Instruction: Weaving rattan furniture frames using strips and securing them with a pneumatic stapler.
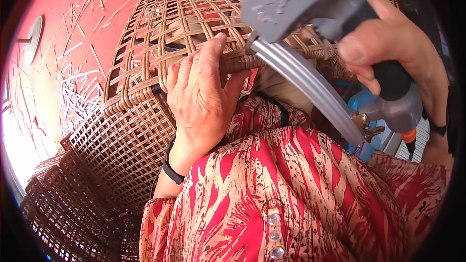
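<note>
In my right hand [400,43] is a grey pneumatic stapler [296,0], its black handle wrapped by my fingers. The stapler's long curved silver magazine [308,85] slants down toward my lap, and its nose is close to the wrapped rim of a brown woven wicker piece [177,34]. My left hand [201,92] grips that rim, fingers over the top of the open weave and thumb on the near side. Whether the nose touches the wicker cannot be made out. An orange-tipped hose fitting [409,136] shows under the handle.
Below the rim, at left, is a closely woven wicker panel [131,150], with darker wicker [68,204] at lower left. Cut strips [77,92] litter the red floor [53,34]. A round grey disc [35,41] stands at far left. Blue items [361,99] lie behind the stapler.
</note>
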A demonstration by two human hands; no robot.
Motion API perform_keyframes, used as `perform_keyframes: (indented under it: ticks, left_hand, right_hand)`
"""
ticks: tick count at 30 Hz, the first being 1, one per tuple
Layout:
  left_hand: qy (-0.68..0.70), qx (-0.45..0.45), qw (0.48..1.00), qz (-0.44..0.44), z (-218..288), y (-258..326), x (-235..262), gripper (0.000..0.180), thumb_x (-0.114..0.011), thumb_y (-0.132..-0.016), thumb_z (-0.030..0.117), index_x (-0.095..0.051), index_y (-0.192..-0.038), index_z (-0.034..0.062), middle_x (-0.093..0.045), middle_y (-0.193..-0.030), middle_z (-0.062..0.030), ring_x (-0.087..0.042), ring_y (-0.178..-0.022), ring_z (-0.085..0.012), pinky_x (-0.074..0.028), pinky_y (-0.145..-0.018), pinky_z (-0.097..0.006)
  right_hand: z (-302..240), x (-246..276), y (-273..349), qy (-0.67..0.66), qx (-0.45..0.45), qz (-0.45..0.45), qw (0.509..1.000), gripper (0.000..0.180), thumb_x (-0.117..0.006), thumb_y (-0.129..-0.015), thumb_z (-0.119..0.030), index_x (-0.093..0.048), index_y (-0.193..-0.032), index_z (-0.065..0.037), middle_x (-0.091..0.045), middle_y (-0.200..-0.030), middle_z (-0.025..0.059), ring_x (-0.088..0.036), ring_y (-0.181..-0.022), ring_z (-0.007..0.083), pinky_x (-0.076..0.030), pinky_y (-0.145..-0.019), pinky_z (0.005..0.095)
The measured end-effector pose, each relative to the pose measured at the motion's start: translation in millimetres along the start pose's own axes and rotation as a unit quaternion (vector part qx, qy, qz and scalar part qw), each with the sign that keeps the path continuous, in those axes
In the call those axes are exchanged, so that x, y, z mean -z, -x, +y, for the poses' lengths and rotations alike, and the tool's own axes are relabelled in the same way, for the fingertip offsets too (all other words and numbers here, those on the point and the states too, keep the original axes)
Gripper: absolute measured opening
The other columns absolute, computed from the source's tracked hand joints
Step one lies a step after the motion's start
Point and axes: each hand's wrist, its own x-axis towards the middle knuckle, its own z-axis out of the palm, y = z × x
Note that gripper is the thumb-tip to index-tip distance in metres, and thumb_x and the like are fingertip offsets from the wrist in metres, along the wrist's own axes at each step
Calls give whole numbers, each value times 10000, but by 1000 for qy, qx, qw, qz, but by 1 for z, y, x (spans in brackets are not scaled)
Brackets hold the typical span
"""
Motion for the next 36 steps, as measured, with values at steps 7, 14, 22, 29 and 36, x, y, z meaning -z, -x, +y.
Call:
perform_keyframes:
  ticks: [7,14,22,29,36]
  left_hand:
    - [-26,5,999,-37,-3,-18,11,661,-812,-742,222,-537,-1323,67,-703,-1040,6,-619,-975,-232,-441,-858,-395]
    - [-28,35,998,-48,11,-30,3,508,-819,-731,186,-600,-1183,109,-711,-984,-25,-589,-972,-252,-436,-867,-399]
    - [9,13,995,-102,10,-48,-1,398,-822,-764,162,-646,-1106,58,-680,-986,-99,-691,-900,-225,-544,-758,-337]
    - [-130,-15,983,-127,27,-55,-4,408,-751,-836,247,-626,-1175,58,-686,-1033,-107,-631,-1018,-295,-486,-886,-417]
    - [-70,-126,983,-113,73,-69,-67,488,-750,-827,280,-606,-1235,54,-588,-1224,-132,-549,-1089,-328,-426,-945,-445]
  right_hand:
    - [89,46,35,-240,42,60,968,649,-725,-823,-360,-461,-1221,80,-484,-585,62,-462,-407,130,-418,-400,244]
    - [201,82,85,-280,52,111,952,393,-648,-888,-275,-529,-1099,34,-566,-726,87,-558,-529,128,-467,-484,243]
    - [306,108,140,-327,22,228,917,373,-657,-863,-197,-540,-1138,28,-612,-931,83,-615,-726,118,-544,-632,235]
    - [385,114,160,-369,-14,318,873,577,-656,-849,-108,-459,-1366,53,-642,-1021,108,-619,-744,123,-554,-653,245]
    - [440,120,156,-296,-71,431,849,770,-689,-851,-92,-303,-1505,38,-662,-878,85,-598,-711,116,-500,-619,255]
